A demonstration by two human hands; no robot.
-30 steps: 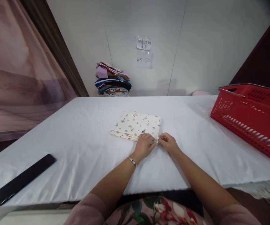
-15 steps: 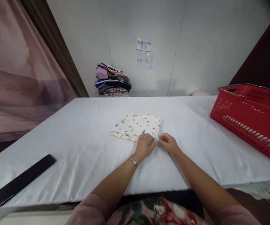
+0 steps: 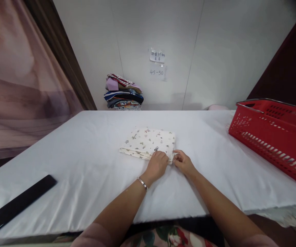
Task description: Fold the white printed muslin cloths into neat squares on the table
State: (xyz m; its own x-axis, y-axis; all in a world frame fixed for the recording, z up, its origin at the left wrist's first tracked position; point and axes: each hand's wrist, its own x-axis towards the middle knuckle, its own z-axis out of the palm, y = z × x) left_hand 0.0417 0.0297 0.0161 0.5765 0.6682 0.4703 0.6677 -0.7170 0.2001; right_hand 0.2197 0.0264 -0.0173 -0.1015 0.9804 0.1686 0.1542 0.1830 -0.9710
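A folded cream cloth (image 3: 148,141) with small printed figures lies in the middle of the white table (image 3: 86,161). My left hand (image 3: 157,165), a bracelet on its wrist, rests on the cloth's near right corner with fingers curled on the edge. My right hand (image 3: 183,162) pinches that same corner from the right. The two hands almost touch at the corner.
A red plastic basket (image 3: 271,137) stands at the table's right side. A long black flat bar (image 3: 14,205) lies near the front left edge. A stack of folded clothes (image 3: 123,92) sits behind the table by the wall, under two paper notes (image 3: 157,63).
Both hands stay at the cloth's near right corner; the view has tilted up a little, so everything sits lower in the picture.
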